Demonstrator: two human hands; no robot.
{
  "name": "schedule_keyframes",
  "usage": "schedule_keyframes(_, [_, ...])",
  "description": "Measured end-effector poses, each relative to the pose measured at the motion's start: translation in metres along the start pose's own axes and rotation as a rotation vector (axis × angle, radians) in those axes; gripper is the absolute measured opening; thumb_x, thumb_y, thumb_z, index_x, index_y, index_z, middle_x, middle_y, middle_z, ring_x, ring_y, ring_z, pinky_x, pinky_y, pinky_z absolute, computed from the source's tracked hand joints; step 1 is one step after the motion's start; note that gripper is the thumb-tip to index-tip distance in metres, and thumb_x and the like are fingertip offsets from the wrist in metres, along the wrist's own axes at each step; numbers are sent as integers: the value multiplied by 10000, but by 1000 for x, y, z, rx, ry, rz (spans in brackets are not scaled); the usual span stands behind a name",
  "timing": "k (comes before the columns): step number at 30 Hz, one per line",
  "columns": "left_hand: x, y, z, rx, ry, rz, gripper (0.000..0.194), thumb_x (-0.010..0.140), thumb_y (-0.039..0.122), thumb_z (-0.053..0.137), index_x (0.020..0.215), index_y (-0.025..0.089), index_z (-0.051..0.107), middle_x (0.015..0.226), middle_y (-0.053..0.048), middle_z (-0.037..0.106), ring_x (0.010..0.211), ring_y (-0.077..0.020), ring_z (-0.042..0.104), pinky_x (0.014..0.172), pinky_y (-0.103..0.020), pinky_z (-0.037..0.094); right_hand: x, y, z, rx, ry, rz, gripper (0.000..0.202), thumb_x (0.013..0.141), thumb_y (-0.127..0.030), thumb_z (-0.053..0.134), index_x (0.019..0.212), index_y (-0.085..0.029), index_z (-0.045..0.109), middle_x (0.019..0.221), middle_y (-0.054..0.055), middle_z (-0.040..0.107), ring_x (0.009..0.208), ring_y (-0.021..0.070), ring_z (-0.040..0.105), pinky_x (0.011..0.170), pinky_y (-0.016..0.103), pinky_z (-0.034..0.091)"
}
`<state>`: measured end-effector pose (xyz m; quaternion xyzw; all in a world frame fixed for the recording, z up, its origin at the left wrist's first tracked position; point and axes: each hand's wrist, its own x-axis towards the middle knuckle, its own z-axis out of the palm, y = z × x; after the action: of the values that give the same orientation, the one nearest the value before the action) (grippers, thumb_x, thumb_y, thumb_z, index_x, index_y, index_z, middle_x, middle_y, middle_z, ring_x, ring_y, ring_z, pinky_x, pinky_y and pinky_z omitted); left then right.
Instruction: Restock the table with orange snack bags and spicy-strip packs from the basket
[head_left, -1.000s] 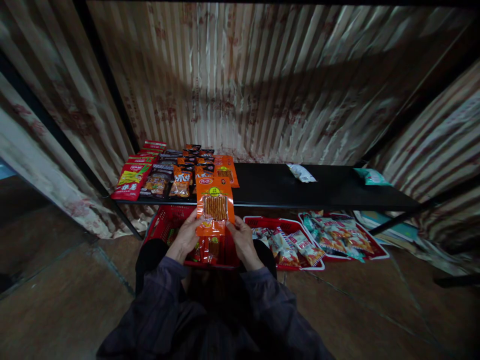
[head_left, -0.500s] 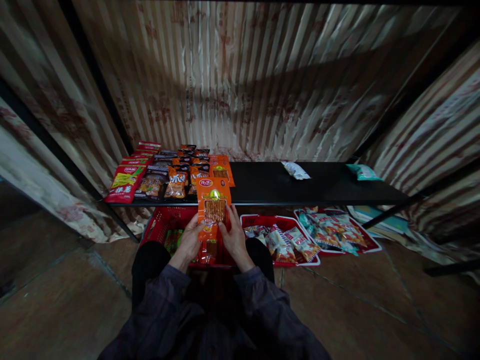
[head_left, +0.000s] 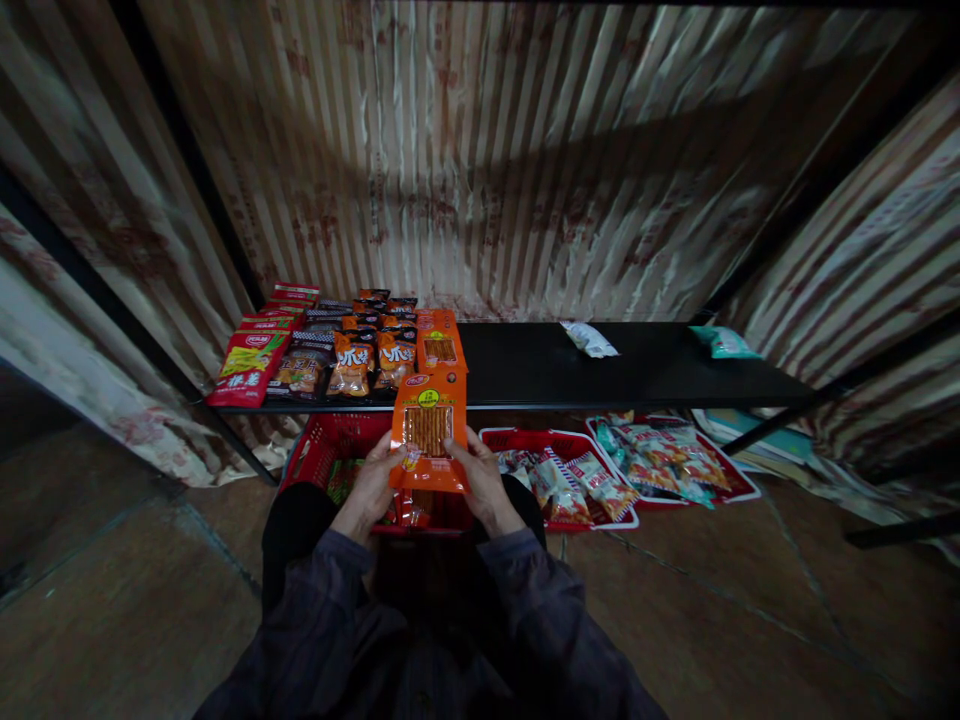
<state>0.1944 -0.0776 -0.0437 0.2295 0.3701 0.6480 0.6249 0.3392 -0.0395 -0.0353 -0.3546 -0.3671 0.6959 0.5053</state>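
Note:
An orange snack packet (head_left: 428,430) with a clear window showing brown sticks is held by its two sides, face up, over a red basket (head_left: 308,452). My left hand (head_left: 375,487) grips its lower left edge, thumb on the front. On the lower right edge my right hand (head_left: 484,480) is closed the same way. Just beyond, on the black shelf (head_left: 517,365), lies a similar orange packet (head_left: 441,340). Below my hands, the basket holds green packets (head_left: 342,480) and orange ones (head_left: 412,508), partly hidden.
Red bags (head_left: 253,360), dark bags (head_left: 304,365) and orange-black bags (head_left: 352,362) stand in rows on the shelf's left. A white bag (head_left: 589,339) and a teal bag (head_left: 724,343) lie farther right. Two baskets of snack bags (head_left: 574,490) (head_left: 667,460) sit below. Black posts (head_left: 184,150) frame the shelf.
The held orange packet has come down and flatter, uncovering more of the shelf packet behind it. My right hand has shifted slightly right and down to its side edge.

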Motion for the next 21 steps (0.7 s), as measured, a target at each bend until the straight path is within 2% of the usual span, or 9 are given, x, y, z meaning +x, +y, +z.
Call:
schedule_keyframes(4, [2,-4,4,23,55,67,704,664,179,728,1308,276,460,1000,-29,698,892,-184,662,856,-330,491,-4,-4,10,-27,-24,-79,357,643,-359,725,976,-248,657,915,-2,722,843,222,662,729,329,529])
schedule_keyframes(7, [4,-10,6,82,106,147,778,676,157,728,1351,341,388,1156,-27,649,1038,-183,618,908,-315,464,-5,-1,14,-101,-27,-122,337,669,-333,706,994,-250,671,937,-5,721,875,222,658,769,336,524])
schedule_keyframes(10, [8,-17,3,141,91,199,602,680,151,733,1229,305,543,1274,-23,587,1246,-172,473,1003,-258,380,-6,7,17,-230,-53,-191,368,712,-304,671,1077,-264,664,1054,-6,702,984,225,635,882,360,494])
schedule_keyframes(13, [12,-22,1,167,176,187,358,704,199,726,1047,276,656,1250,-11,607,1334,-145,356,1065,-236,298,-10,14,20,-455,-47,-321,393,758,-256,611,1149,-293,641,1171,-5,660,1102,221,585,1002,381,419])
schedule_keyframes(16, [10,-20,8,62,188,105,231,769,341,665,973,235,685,1177,-45,651,1312,-173,393,1076,-287,313,-17,19,24,-753,-41,-482,454,786,-199,537,1227,-290,592,1250,21,614,1173,230,532,1038,414,381])
schedule_keyframes(19, [3,-13,18,-103,88,39,350,805,465,582,983,182,685,1107,-85,680,1221,-230,498,1046,-356,376,-23,25,27,-995,-65,-595,491,812,-181,485,1295,-250,536,1348,60,531,1264,255,447,1074,468,325])
schedule_keyframes(21, [-2,-9,22,-147,80,24,349,800,452,593,974,164,685,1075,-85,692,1175,-234,537,1039,-357,388,-27,30,29,-1102,-73,-638,514,819,-181,481,1330,-240,499,1392,67,484,1295,265,406,1091,480,299])
